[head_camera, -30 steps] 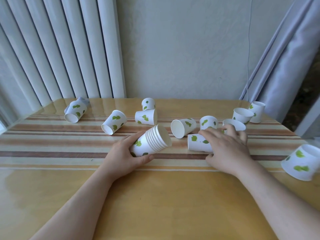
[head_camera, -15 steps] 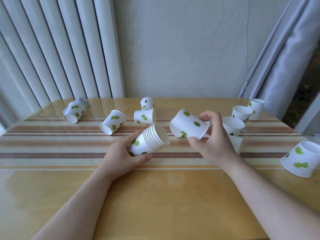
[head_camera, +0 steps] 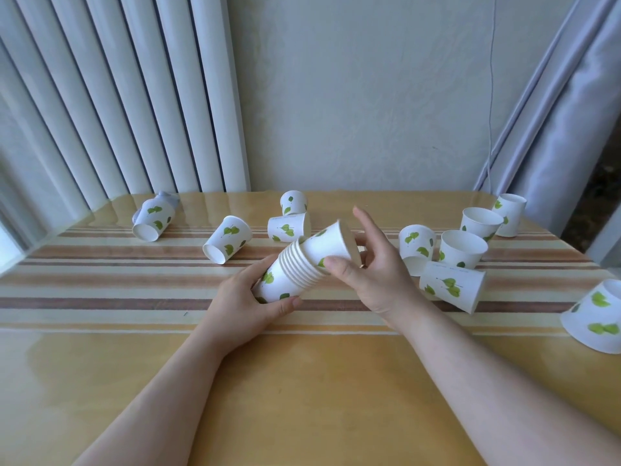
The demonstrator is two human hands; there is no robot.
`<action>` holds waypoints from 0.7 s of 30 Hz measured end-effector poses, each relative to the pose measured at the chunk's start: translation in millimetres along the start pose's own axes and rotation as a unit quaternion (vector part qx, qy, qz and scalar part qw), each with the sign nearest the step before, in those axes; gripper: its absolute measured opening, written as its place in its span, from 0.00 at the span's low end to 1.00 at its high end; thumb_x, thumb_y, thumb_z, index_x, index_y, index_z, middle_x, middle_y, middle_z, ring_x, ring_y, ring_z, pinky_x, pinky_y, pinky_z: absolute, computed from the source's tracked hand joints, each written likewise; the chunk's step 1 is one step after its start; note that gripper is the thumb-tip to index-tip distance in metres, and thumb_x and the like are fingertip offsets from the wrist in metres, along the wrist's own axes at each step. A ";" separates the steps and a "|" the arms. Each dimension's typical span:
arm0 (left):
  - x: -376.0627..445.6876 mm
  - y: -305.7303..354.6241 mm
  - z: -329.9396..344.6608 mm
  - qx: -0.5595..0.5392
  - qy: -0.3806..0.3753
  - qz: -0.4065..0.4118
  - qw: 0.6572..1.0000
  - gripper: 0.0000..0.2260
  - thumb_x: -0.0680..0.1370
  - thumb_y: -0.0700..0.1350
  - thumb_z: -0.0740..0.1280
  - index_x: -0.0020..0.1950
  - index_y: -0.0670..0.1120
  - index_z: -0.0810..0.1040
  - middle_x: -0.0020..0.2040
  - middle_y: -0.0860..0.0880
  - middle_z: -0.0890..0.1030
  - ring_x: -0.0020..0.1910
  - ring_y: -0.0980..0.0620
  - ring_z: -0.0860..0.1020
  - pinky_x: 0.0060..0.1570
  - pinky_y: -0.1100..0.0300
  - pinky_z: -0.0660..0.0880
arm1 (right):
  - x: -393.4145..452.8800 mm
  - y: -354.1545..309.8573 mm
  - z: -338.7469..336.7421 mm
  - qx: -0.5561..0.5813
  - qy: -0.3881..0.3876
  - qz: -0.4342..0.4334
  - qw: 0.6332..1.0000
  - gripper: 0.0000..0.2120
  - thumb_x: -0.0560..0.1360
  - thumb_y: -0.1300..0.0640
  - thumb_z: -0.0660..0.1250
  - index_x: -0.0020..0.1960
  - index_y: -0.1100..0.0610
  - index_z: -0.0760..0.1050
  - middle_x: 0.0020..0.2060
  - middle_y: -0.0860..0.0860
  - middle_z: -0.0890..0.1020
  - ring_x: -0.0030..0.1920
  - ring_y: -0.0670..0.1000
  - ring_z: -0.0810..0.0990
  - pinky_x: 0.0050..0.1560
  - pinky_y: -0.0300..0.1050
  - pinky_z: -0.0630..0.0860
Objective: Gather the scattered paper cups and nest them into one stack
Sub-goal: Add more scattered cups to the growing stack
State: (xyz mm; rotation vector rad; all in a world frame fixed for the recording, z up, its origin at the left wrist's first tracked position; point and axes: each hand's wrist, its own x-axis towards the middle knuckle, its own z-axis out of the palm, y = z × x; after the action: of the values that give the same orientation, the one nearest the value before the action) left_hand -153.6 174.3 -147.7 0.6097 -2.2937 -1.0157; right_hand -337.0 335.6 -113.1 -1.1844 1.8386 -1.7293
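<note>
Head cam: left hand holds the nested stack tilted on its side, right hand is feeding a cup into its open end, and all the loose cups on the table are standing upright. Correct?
Not quite. The head view confirms the left hand holding the stack and the right hand feeding in a cup. But most loose cups lie on their sides, like the one on the left.

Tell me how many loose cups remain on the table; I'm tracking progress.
10 loose cups: four on the left, five grouped on the right, one at the far right. Others may hide behind the stack.
</note>
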 end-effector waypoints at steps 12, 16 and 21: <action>-4.0 10.6 0.9 -0.008 0.020 -0.086 0.996 0.22 0.71 0.44 0.77 0.62 0.60 0.79 0.54 0.64 0.87 0.54 0.63 0.84 0.54 0.56 0.82 | 16.1 16.7 76.3 -0.094 -0.089 0.050 0.990 0.29 0.64 0.42 0.83 0.61 0.37 0.75 0.54 0.36 0.85 0.55 0.37 0.83 0.56 0.43 0.83; -0.2 3.6 -3.0 -0.017 0.098 -0.100 0.990 0.26 0.67 0.43 0.70 0.60 0.65 0.75 0.53 0.57 0.81 0.49 0.56 0.78 0.47 0.57 0.78 | 15.6 25.5 64.3 -0.134 -0.012 0.022 0.991 0.29 0.65 0.41 0.83 0.61 0.37 0.73 0.49 0.33 0.84 0.51 0.35 0.82 0.46 0.33 0.77; 45.0 -5.4 -31.5 -0.082 0.239 -0.264 0.931 0.19 0.76 0.41 0.70 0.64 0.55 0.75 0.61 0.44 0.77 0.47 0.49 0.75 0.40 0.56 0.71 | 25.2 29.3 52.7 -0.139 -0.035 0.067 0.987 0.33 0.67 0.41 0.81 0.66 0.45 0.71 0.49 0.38 0.84 0.52 0.42 0.84 0.51 0.47 0.81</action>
State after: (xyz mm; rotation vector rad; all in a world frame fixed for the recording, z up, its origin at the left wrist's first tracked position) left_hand -165.9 127.8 -120.7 1.2879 -1.6296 -1.1254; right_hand -322.6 279.7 -143.6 -1.1730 2.1135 -1.3758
